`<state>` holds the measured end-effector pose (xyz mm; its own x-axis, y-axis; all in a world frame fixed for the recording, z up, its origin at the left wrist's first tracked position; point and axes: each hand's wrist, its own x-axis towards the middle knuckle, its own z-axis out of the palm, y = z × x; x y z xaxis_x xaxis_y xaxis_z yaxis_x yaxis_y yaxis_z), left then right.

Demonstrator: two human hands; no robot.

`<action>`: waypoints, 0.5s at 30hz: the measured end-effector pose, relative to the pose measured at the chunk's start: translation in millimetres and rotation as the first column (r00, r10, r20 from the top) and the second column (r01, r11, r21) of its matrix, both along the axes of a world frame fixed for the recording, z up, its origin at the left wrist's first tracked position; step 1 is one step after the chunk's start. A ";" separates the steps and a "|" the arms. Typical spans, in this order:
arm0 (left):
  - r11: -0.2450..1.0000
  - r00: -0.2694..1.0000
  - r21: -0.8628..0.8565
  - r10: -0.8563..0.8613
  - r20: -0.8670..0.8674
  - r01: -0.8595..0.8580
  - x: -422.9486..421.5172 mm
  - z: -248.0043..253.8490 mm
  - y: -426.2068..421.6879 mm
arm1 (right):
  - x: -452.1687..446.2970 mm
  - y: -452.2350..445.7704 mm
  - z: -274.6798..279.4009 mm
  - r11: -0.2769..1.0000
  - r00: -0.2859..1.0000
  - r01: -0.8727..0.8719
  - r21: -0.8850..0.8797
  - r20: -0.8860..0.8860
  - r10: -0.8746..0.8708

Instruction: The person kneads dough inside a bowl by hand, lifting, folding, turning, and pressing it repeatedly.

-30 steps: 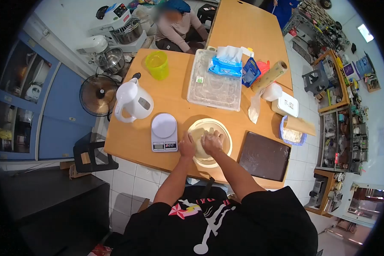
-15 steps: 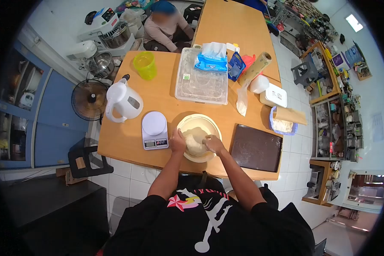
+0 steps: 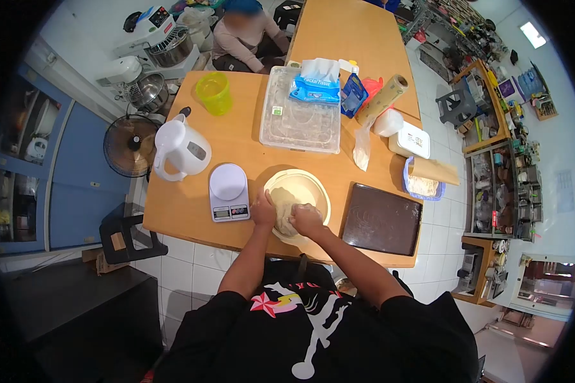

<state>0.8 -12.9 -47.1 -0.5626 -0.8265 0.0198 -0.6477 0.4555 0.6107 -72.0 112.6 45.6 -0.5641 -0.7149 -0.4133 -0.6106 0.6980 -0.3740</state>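
A white kettle [image 3: 184, 148] stands on the table [image 3: 243, 137], left of a kitchen scale [image 3: 229, 191]. The left hand [image 3: 262, 209] is at the left rim of a cream bowl [image 3: 313, 188]; whether it grips cannot be determined. The dough [image 3: 283, 216] lies inside the bowl, toward the near left. The right hand [image 3: 306, 219], fingers curled, touches the dough; a grip cannot be confirmed. A dark tray [image 3: 382, 219] lies to the right.
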 end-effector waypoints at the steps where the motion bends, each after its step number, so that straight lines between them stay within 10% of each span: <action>1: 1.000 1.000 -0.013 -0.004 -0.014 0.004 0.0 -2.6 0.0 | -0.7 -5.6 -5.7 1.000 1.000 0.000 0.022 -0.024 0.001; 15: 0.998 0.996 0.033 -0.049 -0.078 0.052 3.4 -5.4 -5.3 | -26.4 -72.6 -60.2 0.986 0.995 0.094 0.137 -0.028 -0.091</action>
